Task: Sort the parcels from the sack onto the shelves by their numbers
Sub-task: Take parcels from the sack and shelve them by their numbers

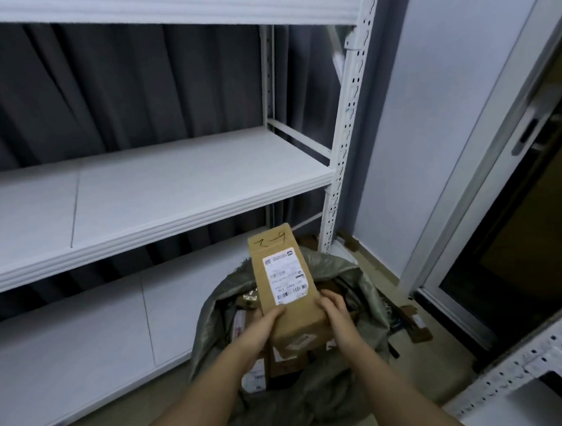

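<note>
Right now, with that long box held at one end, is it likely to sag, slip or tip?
The box probably stays stiff: its cardboard edges look straight. It may tip forward, since the left hand and right hand hold only its near end. Slipping seems unlikely, with a grip on both sides.

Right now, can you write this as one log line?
step: lifting parcel | both hands, left and right, grip long brown cardboard box | over grey-green sack | white shelves bare
</note>
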Available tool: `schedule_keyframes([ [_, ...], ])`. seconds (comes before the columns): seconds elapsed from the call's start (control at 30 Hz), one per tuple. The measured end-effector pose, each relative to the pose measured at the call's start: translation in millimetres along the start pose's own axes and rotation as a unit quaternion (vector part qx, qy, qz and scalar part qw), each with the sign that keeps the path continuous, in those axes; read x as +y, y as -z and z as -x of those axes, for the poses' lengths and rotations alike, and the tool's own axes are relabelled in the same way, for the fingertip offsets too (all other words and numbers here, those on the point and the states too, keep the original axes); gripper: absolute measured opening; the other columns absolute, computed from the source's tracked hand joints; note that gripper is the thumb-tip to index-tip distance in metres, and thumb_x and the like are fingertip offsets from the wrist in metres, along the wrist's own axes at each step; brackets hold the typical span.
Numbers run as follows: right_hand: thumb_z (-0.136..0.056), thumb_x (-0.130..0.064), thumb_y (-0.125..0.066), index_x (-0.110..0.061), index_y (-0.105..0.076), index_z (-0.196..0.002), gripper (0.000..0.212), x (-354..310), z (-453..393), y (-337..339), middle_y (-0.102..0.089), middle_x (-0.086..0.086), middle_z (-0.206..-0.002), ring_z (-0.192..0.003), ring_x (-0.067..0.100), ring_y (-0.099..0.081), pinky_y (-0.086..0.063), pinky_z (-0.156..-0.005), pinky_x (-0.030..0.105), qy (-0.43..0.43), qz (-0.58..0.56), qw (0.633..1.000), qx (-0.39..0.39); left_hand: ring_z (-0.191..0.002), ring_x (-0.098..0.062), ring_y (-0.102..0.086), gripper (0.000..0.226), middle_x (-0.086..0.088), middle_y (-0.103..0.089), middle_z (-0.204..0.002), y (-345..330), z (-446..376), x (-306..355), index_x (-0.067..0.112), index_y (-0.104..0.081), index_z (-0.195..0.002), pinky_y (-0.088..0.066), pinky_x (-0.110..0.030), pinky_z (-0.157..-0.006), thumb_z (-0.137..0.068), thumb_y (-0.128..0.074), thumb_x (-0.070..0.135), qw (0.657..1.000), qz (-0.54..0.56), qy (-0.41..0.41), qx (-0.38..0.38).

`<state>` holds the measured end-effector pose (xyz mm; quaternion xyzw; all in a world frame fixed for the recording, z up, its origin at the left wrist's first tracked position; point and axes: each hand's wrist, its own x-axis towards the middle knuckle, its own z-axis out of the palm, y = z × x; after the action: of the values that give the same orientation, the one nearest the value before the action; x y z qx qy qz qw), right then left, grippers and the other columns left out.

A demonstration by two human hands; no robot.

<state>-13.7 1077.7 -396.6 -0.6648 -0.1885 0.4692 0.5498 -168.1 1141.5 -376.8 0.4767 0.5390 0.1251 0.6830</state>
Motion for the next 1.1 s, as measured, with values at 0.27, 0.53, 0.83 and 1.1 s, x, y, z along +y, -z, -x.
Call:
schedule_keyframes([
  [0.27, -0.079, -0.055, -0.069, -0.026, -0.05, -0.136, 0.067, -41.8, -0.9, 22.9, -0.044, 0.008, -0.139, -0.119, 0.028, -0.054, -0.047, -0.102, 0.045, 0.053, 0.09, 0.994, -0.035, -0.097, -0.019, -0.063, 0.054, -0.002, -0.066, -0.104, -27.4, 8.9, 18.7, 0.031, -0.049, -0.123, -0.051, -0.033, -0.072, -0.087, -0.042, 0.07, 0.998, 0.042, -0.029, -0.023],
  [0.53, -0.08, -0.051, -0.067, -0.03, -0.053, -0.109, 0.039, -89.5, -7.0, 62.0, -0.043, 0.006, -0.123, -0.118, 0.028, -0.046, -0.041, -0.102, 0.049, 0.118, 0.289, 0.949, 0.048, -0.123, -0.027, -0.05, 0.053, -0.008, -0.049, -0.138, -21.7, 8.3, 40.9, 0.024, -0.036, -0.142, -0.043, -0.042, -0.102, -0.097, -0.039, 0.051, 0.981, -0.151, -0.109, 0.048],
  [0.83, -0.077, -0.047, -0.072, -0.034, -0.058, -0.094, 0.026, -161.2, 9.0, 62.0, -0.036, -0.003, -0.123, -0.121, 0.014, -0.032, -0.026, -0.103, 0.033, 0.177, 0.479, 0.85, -0.129, -0.132, -0.012, -0.036, 0.064, 0.001, -0.033, -0.15, -5.9, 27.1, 111.1, 0.021, -0.033, -0.147, -0.024, -0.019, -0.104, -0.092, -0.056, 0.043, 0.904, -0.367, -0.205, -0.073],
  [1.1, -0.071, -0.047, -0.061, -0.024, -0.064, -0.091, 0.03, -194.9, 31.9, 65.5, -0.065, 0.001, -0.095, -0.087, 0.016, -0.065, -0.051, -0.08, 0.031, 0.104, 0.356, 0.899, -0.234, -0.105, -0.014, -0.066, 0.053, 0.0, -0.068, -0.119, -2.3, 43.0, 108.7, 0.021, -0.061, -0.121, -0.051, -0.028, -0.09, -0.079, -0.065, 0.054, 0.929, -0.234, -0.01, -0.287],
])
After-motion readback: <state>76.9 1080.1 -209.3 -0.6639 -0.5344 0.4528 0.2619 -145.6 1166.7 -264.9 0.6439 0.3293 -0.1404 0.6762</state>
